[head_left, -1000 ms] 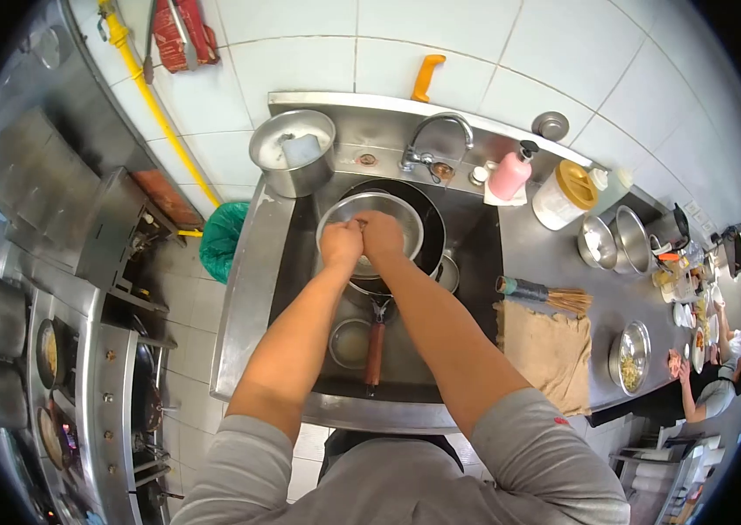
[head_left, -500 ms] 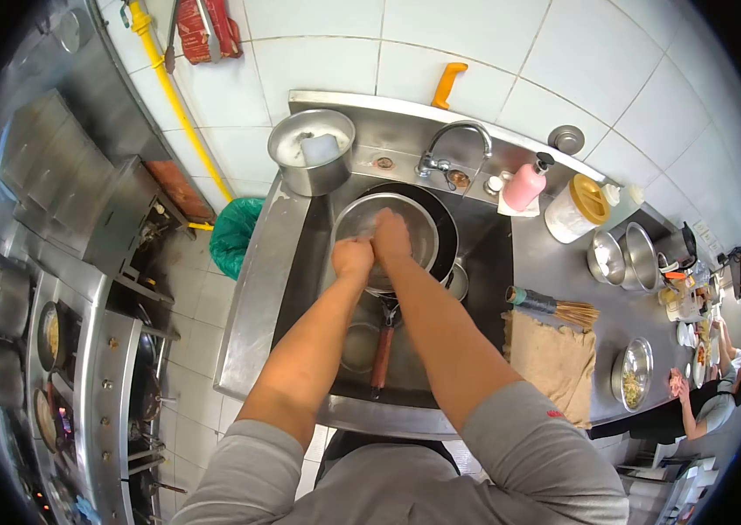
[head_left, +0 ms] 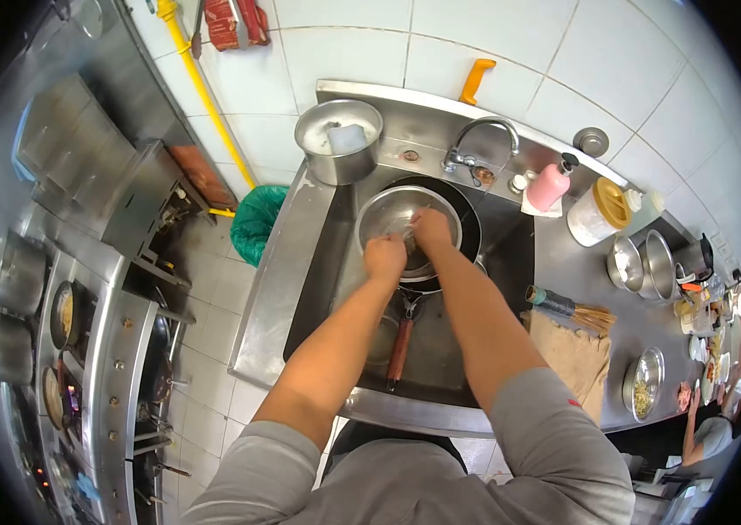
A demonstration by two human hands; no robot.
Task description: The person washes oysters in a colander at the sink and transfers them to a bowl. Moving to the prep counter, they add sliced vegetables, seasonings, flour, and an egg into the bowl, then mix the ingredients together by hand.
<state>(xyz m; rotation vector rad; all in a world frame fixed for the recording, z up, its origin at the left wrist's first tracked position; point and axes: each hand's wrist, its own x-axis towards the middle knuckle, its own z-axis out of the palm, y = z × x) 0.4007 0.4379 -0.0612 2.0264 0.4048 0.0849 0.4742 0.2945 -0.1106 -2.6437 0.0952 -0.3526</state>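
A round metal bowl (head_left: 381, 204) rests on a black frying pan (head_left: 474, 229) in the steel sink. The pan's reddish-brown handle (head_left: 400, 352) points toward me. Both hands are over the bowl with fingers curled. My left hand (head_left: 385, 257) is closed at the bowl's near left part. Close beside it and slightly farther away, my right hand (head_left: 431, 229) is closed too. Something small and pale shows between them, too unclear to name. What each fist holds is hidden.
Left of the faucet (head_left: 486, 127) stands a pot (head_left: 335, 168) with suds and a sponge. To the right are a pink pump bottle (head_left: 549, 187), a yellow-lidded tub (head_left: 592, 216), a bamboo brush (head_left: 570, 308), a cloth (head_left: 570, 354) and metal bowls (head_left: 657, 262). A co-worker (head_left: 712, 433) is at far right.
The view has shifted, so the scene sits farther right. My hands have moved slightly apart over the bowl, and the small pale thing now shows between them.
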